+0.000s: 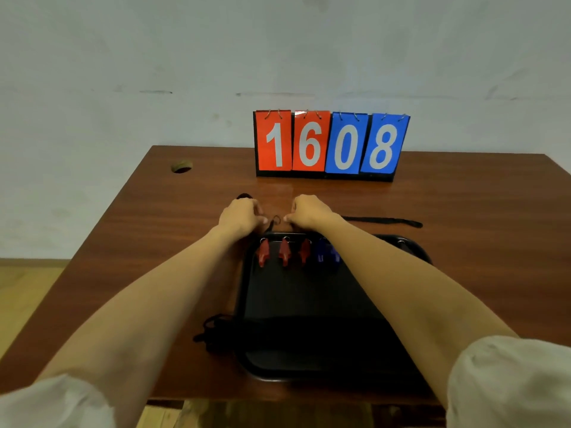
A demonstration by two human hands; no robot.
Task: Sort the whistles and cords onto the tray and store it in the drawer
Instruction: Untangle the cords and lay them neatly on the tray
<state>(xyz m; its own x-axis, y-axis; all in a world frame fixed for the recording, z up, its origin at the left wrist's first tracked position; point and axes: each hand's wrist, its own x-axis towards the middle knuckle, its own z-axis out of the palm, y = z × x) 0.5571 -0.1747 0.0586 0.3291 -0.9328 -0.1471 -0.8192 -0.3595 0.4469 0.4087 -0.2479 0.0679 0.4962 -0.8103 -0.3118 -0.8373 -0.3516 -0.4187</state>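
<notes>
A black tray lies on the brown table in front of me. Along its far edge lie three red whistles and, to their right, blue whistles. Just beyond the tray's far rim, my left hand and my right hand pinch a small metal ring with a black cord end between them. What hangs from the ring is hidden by my fingers. A straight black cord lies on the table right of my right hand. A bundled black cord lies at the tray's left side.
A flip scoreboard reading 16 and 08 stands at the table's back edge against the wall. A small dark object peeks out behind my left hand. A round cable hole is at the table's far left. No drawer is visible.
</notes>
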